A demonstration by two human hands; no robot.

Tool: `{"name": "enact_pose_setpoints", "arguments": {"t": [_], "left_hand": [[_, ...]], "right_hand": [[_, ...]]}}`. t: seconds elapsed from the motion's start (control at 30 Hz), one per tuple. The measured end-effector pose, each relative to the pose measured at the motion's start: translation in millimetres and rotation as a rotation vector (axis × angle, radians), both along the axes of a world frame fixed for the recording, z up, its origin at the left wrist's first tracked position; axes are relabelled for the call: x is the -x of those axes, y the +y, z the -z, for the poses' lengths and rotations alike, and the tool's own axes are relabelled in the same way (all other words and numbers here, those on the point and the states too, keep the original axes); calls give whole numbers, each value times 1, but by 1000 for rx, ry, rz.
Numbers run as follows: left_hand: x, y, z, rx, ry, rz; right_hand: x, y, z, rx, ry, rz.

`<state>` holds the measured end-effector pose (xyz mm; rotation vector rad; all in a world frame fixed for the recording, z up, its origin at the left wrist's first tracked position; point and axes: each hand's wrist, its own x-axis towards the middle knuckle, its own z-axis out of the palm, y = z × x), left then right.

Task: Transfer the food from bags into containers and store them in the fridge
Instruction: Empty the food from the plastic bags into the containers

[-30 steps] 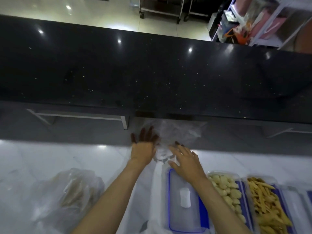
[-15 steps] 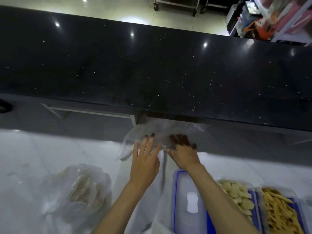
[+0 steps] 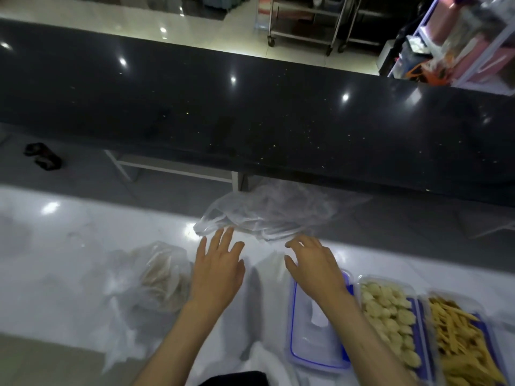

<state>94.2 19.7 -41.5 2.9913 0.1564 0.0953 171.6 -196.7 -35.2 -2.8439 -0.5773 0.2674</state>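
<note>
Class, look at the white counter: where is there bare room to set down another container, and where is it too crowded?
Free: the white counter left of the bag of food, and the strip between the right hand and the dark ledge. Crowded: the near right, where the lidded container, dumplings and fries sit side by side. The empty bag fills the middle, beyond the left hand.

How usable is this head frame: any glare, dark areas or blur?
Head view: ceiling lights glare as bright spots on the dark counter and white counter; the gap under the dark counter is dim; the empty bag is hazy; both hands look slightly soft; straight edges bow from the wide lens.
</note>
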Motion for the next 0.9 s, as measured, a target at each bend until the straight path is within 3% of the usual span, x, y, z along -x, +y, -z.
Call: {"name": "enact_pose_setpoints", "arguments": {"t": [0.2, 0.27, 0.47, 0.6, 0.73, 0.9], "left_hand": [[53, 37, -40, 103, -52, -11], [68, 53, -48, 37, -28, -6], [108, 101, -55, -74, 93, -343], [119, 125, -42, 147, 255, -451], [111, 136, -39, 426, 53, -318], [89, 108, -71, 471, -218, -126]], "right_hand": [[39, 25, -12, -19, 24, -73], [49, 34, -13, -21, 32, -110], [74, 61, -15, -65, 82, -161], [82, 67, -14, -59, 101, -191], [92, 65, -17, -87, 103, -207], [88, 53, -23, -202, 162, -219]]}}
